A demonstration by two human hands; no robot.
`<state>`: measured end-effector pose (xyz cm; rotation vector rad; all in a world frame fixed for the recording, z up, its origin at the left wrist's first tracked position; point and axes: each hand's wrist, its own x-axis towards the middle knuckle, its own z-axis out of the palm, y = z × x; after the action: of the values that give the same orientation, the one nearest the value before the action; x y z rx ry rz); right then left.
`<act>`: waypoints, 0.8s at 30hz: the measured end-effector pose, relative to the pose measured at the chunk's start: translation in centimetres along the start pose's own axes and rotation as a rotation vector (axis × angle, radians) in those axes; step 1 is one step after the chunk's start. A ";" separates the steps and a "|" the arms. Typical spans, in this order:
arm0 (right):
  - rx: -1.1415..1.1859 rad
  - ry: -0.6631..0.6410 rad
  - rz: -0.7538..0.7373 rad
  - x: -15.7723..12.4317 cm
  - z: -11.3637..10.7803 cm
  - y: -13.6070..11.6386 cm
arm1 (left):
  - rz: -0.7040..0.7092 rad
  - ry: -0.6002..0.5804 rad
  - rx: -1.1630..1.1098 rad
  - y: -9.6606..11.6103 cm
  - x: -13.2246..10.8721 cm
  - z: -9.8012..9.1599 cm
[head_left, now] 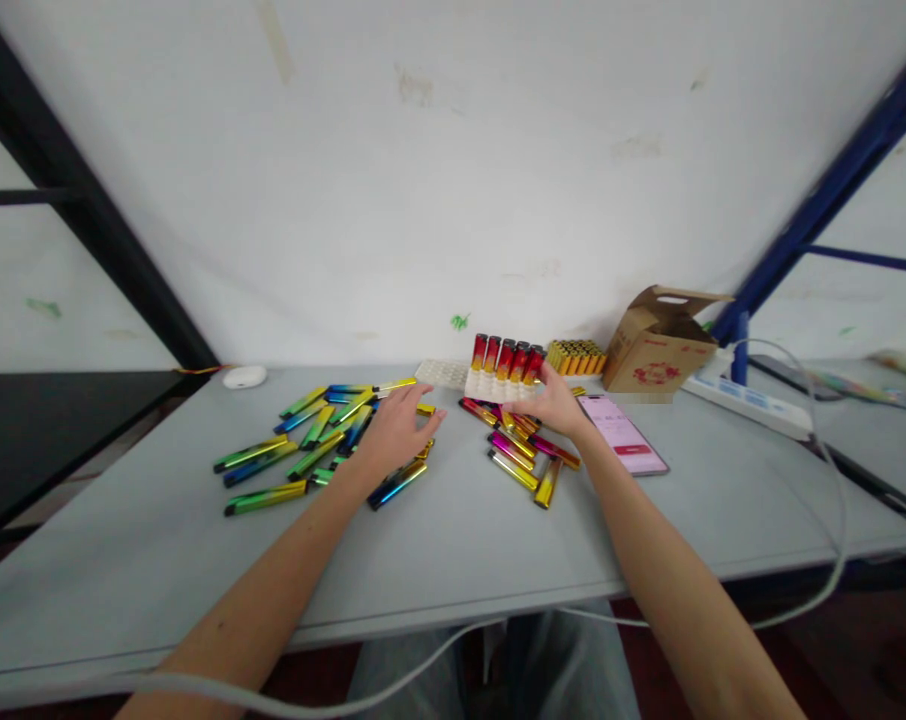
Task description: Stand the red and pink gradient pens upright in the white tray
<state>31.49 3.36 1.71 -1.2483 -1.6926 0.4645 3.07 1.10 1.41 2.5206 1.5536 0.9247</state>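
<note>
My left hand (394, 430) lies on the grey table (453, 540) with fingers spread over a scatter of green-blue-yellow sticks (310, 440). My right hand (554, 402) is closed on the right end of a white tray (498, 385) that holds a row of red-and-yellow sticks (507, 358) standing upright. Just below that hand lies a smaller heap of pink-and-gold sticks (520, 450).
A phone with a pink screen (622, 434) lies right of my right hand. Behind it stand an open cardboard box (659, 345) and a block of yellow sticks (577, 356). A white power strip (749, 402) and cable lie at the right. A white oval object (244, 377) sits far left.
</note>
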 end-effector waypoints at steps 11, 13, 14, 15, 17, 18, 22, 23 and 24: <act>0.116 -0.296 -0.068 -1.8 4.4 -3.3 | -0.019 -0.205 -0.363 0.2 0.2 -0.6; 0.078 -0.312 -0.063 -1.9 4.5 -3.7 | -0.040 -0.221 -0.397 0.1 0.3 -0.9; 0.040 -0.307 -0.070 -2.0 4.5 -3.9 | -0.050 -0.223 -0.396 0.0 0.3 -1.0; -0.010 -0.295 -0.083 -2.1 4.6 -4.1 | -0.057 -0.223 -0.384 -0.1 0.4 -1.2; -0.123 -0.261 -0.116 -2.1 4.7 -4.2 | -0.063 -0.224 -0.347 -0.3 0.4 -1.7; -0.175 -0.249 -0.131 -2.2 4.9 -4.2 | -0.064 -0.228 -0.326 -0.4 0.4 -1.9; -0.297 -0.259 -0.213 -2.2 5.7 -3.7 | -0.101 -0.254 -0.255 -1.1 0.4 -2.6; -0.309 -0.270 -0.236 -2.1 5.9 -3.6 | -0.116 -0.263 -0.249 -1.3 0.3 -2.7; -0.318 -0.281 -0.252 -2.1 6.1 -3.4 | -0.133 -0.274 -0.249 -1.5 0.3 -2.7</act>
<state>24.57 1.45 0.37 -1.2085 -2.1963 0.2308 0.65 1.38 3.27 2.2326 1.4065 0.6750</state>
